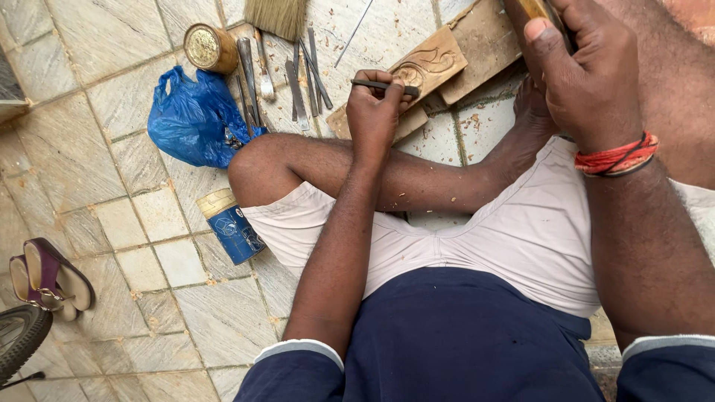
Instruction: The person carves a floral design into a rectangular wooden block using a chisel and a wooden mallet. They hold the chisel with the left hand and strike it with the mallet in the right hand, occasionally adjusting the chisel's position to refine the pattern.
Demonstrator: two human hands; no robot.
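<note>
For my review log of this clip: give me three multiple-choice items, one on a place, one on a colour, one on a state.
1. Where does the blue plastic bag lie?
A. on the carved wood block
B. on the tiled floor beside the bent knee
C. in the person's lap

2. What colour is the band on the right hand's wrist?
A. red
B. green
C. white

3. What is the left hand doing?
A. lying flat and open
B. gripping a thin metal tool
C. holding the brush

Key: 1 B, the bag sits on tiles by the knee; 2 A, the threads are red; 3 B, the fingers close round the tool at the carved wood block.
</note>
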